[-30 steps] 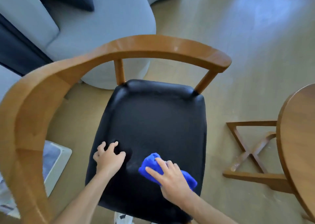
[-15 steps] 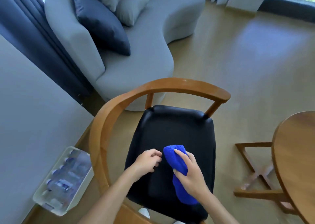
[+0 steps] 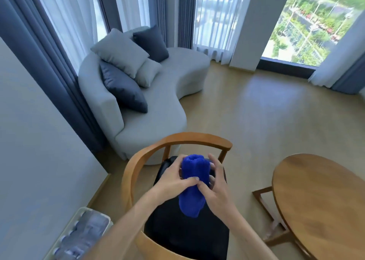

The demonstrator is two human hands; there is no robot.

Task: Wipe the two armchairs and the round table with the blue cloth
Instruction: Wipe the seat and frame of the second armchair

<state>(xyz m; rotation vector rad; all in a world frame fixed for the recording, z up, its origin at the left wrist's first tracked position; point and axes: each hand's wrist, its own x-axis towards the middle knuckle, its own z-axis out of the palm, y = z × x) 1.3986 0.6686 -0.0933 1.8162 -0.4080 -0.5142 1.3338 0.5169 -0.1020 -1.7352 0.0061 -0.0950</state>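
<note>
A: Why is the cloth (image 3: pixel 194 182) hanging above the chair (image 3: pixel 177 141) seat?

B: Both hands are gripping it there. The left hand (image 3: pixel 173 177) is pinching one side, the right hand (image 3: pixel 216 186) is curling round the other, probably refolding it for a clean face.

A: And the table (image 3: pixel 324 200)?

B: It is waiting right of the chair.

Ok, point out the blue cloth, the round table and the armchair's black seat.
blue cloth (image 3: pixel 194 177): head view, middle of the bunched cloth held between both hands.
round table (image 3: pixel 324 202): head view, bare wooden top.
armchair's black seat (image 3: pixel 189 238): head view, front part of the seat pad below the cloth.
</note>
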